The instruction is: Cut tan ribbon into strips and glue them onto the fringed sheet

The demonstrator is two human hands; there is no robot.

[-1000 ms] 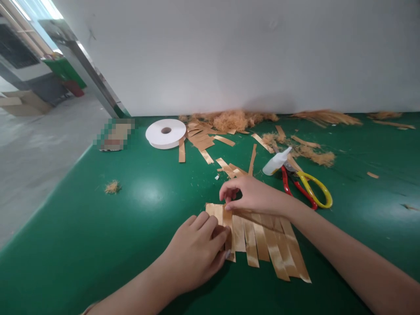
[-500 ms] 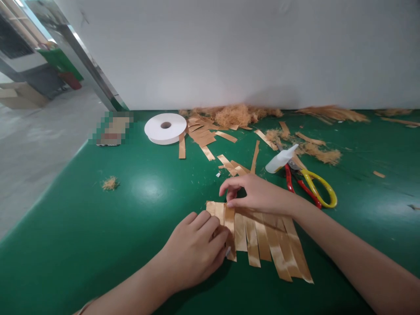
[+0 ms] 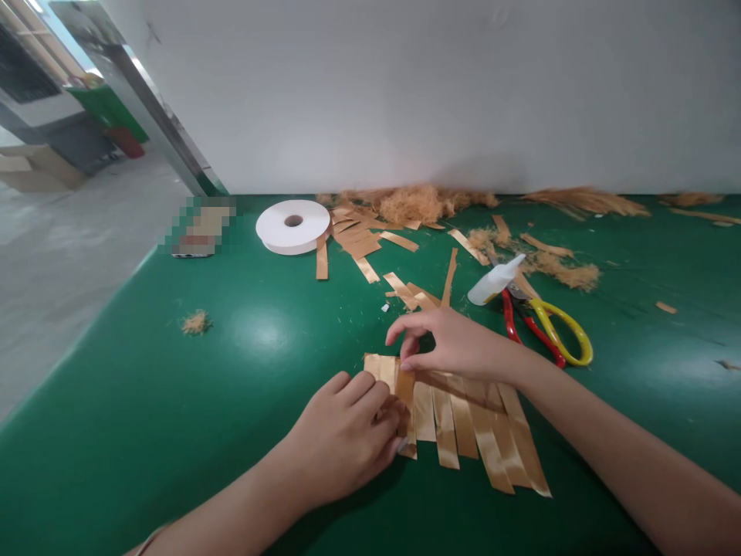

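Note:
A fan of overlapping gold ribbon strips (image 3: 463, 425) lies on the green table in front of me. My left hand (image 3: 353, 432) is closed at the left part of the fan, its fingers curled on the lower half of one ribbon strip (image 3: 407, 394). At the upper end of that same strip my right hand (image 3: 440, 340) pinches, thumb tip on the ribbon and index finger arched above. The palm sides of both hands are hidden, and the left hand covers part of the neighbouring strips.
Beyond my right hand lie a white nozzle bottle (image 3: 495, 282), red-handled pliers (image 3: 536, 332) and a yellow handle loop (image 3: 579, 332). A white tape roll (image 3: 278, 220), loose ribbon pieces (image 3: 362, 239) and a tangled fibre heap (image 3: 417, 205) sit near the grey wall (image 3: 405, 93). A blurred-out item (image 3: 202, 228) is far left.
Both hands stay almost in place on the same ribbon strip. The whole view has shifted very slightly; nothing has been let go or newly taken.

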